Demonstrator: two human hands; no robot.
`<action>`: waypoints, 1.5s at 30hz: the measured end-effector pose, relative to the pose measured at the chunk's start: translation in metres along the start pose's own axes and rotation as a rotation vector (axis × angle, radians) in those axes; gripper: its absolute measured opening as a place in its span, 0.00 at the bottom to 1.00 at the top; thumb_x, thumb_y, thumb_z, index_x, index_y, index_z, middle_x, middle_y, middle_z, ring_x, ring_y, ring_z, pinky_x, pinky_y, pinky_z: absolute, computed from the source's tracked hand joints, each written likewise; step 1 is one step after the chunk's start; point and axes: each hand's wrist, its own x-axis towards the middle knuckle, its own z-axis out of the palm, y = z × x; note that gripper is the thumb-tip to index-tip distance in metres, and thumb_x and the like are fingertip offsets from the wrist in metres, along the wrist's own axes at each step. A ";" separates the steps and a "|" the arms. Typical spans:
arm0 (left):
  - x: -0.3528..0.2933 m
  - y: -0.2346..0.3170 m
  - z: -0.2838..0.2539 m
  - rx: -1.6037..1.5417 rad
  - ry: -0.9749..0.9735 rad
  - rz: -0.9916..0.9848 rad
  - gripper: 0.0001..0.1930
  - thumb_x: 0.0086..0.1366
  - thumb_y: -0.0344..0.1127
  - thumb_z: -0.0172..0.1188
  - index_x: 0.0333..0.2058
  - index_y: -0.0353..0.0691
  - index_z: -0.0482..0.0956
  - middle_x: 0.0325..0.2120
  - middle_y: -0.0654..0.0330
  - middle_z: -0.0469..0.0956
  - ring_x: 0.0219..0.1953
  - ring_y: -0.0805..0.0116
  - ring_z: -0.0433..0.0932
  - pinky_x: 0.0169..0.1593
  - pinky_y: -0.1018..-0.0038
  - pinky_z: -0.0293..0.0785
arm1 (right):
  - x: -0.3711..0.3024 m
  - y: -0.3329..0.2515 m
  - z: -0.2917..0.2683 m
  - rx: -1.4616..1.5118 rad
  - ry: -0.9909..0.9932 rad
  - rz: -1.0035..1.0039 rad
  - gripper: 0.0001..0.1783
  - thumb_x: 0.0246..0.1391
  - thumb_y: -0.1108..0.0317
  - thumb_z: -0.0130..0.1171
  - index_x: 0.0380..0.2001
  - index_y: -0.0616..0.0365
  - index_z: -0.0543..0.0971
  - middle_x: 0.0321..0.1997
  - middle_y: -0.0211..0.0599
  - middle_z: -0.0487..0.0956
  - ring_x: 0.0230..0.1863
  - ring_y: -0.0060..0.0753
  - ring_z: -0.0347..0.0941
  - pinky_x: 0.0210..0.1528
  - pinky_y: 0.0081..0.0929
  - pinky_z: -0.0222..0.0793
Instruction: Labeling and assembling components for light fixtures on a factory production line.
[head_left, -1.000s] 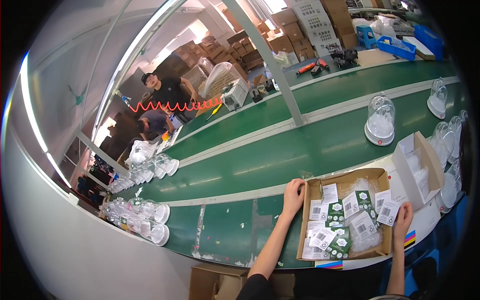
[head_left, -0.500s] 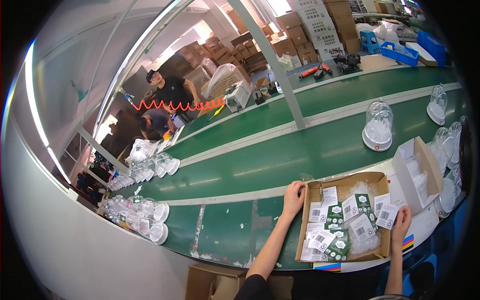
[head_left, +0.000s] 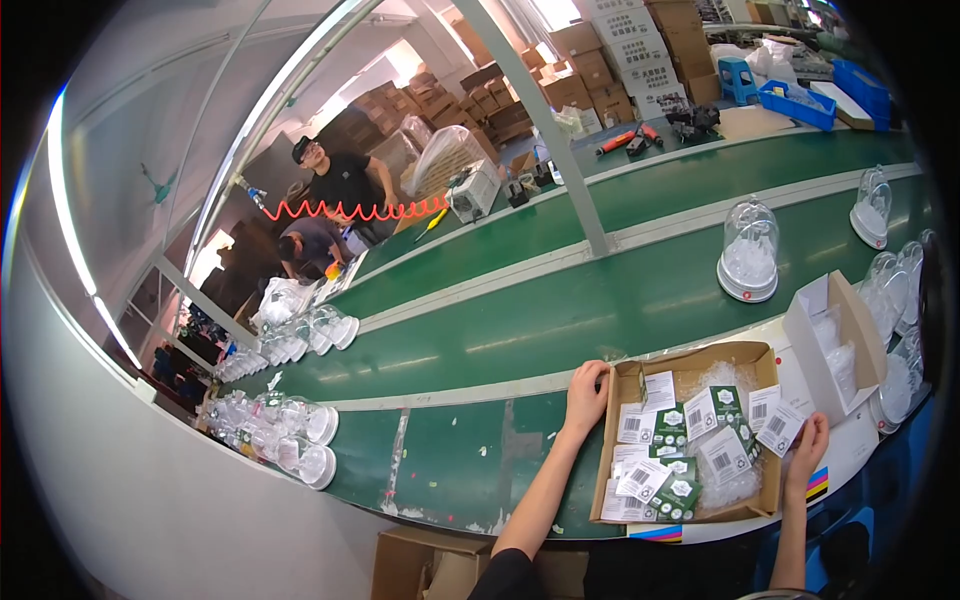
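A shallow cardboard box (head_left: 612, 455) lies before me, holding several white-and-green printed cards (head_left: 724, 455) with barcodes and clear plastic shreds. My left hand (head_left: 587, 393) is closed at the far left corner of this box, its fingers curled on the rim. Above the box's right edge, my right hand (head_left: 808, 446) pinches a white barcoded card (head_left: 779, 430) by its right side, thumb and fingers together. Just beyond that hand stands an upright white open carton (head_left: 858, 360) with clear, bagged contents.
A green conveyor belt (head_left: 520, 340) crosses the scene, carrying clear domes on white bases (head_left: 750, 262). More domes (head_left: 885, 290) crowd the right side, and others (head_left: 305, 425) stand at the left. A metal post (head_left: 560, 150) rises beyond the belt. Across it, a person (head_left: 345, 180) stands near a coiled red hose.
My right hand has shifted slightly right, and the card in it has tilted. The domes on the belt have slid a little to the left. My left hand stays in place.
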 end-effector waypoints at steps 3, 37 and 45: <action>0.000 0.000 -0.001 0.008 0.009 0.011 0.06 0.60 0.26 0.56 0.37 0.34 0.76 0.39 0.52 0.77 0.44 0.50 0.75 0.49 0.64 0.72 | -0.002 0.002 0.005 0.093 0.084 0.005 0.07 0.68 0.65 0.45 0.38 0.54 0.70 0.30 0.20 0.67 0.28 0.07 0.62 0.25 0.08 0.57; -0.004 0.006 -0.009 0.048 -0.082 0.001 0.11 0.62 0.31 0.57 0.41 0.32 0.78 0.37 0.45 0.78 0.40 0.47 0.76 0.47 0.62 0.71 | -0.011 -0.134 -0.004 -0.042 -0.240 -0.310 0.03 0.60 0.77 0.42 0.33 0.58 0.65 0.55 0.46 0.69 0.27 0.18 0.71 0.30 0.18 0.69; 0.000 -0.020 0.005 0.104 -0.039 0.044 0.13 0.61 0.28 0.57 0.45 0.34 0.77 0.38 0.46 0.79 0.41 0.45 0.76 0.46 0.62 0.72 | 0.017 -0.250 -0.006 -0.313 -0.382 -0.623 0.04 0.59 0.72 0.46 0.36 0.60 0.69 0.66 0.55 0.62 0.30 0.21 0.75 0.35 0.21 0.71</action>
